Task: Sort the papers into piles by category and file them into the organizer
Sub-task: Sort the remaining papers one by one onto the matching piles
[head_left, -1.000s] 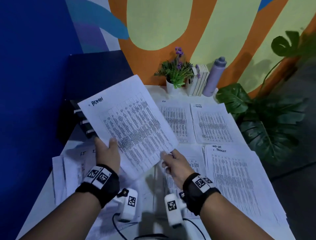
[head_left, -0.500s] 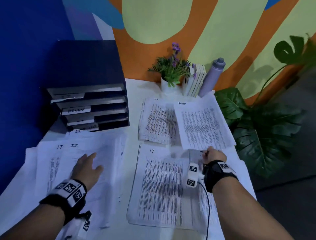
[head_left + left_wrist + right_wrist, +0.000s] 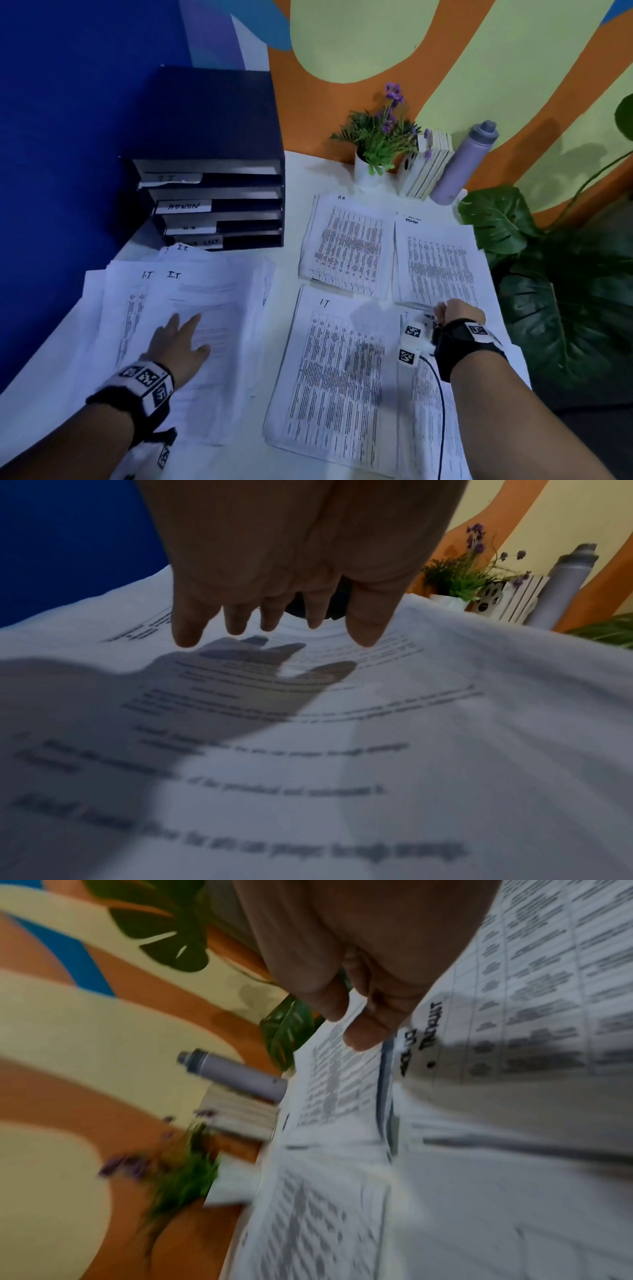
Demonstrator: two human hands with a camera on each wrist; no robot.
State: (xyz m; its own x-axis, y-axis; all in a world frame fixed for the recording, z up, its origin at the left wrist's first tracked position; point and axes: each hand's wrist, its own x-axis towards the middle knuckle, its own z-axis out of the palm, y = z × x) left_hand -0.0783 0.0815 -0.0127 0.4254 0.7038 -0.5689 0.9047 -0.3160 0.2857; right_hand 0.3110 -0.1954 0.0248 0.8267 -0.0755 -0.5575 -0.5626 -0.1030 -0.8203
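A dark organizer [image 3: 212, 192] with labelled trays stands at the back left of the white table [image 3: 298, 178]. Sorted piles lie to the right: H.R [image 3: 346, 246], ADMIN [image 3: 435, 263], I.T [image 3: 335, 370], and a fourth pile [image 3: 428, 421] under my right forearm. A loose heap of papers [image 3: 191, 308] spreads out at the left. My left hand [image 3: 178, 337] is flat with spread fingers [image 3: 274, 615] just over the heap's top sheet [image 3: 342, 750]. My right hand [image 3: 455, 313] pinches the near edge of the top ADMIN sheet [image 3: 335, 1069], its fingers [image 3: 359, 1031] curled on the paper.
A small potted plant [image 3: 376, 144], a row of books [image 3: 428, 168] and a grey bottle [image 3: 462, 164] stand at the back of the table against the painted wall. A large-leafed plant [image 3: 548, 291] crowds the table's right edge. A blue wall bounds the left side.
The ADMIN sheet, first held up by both hands, has gone to the back-right ADMIN pile with my right hand. My left hand let go and dropped onto the left heap.
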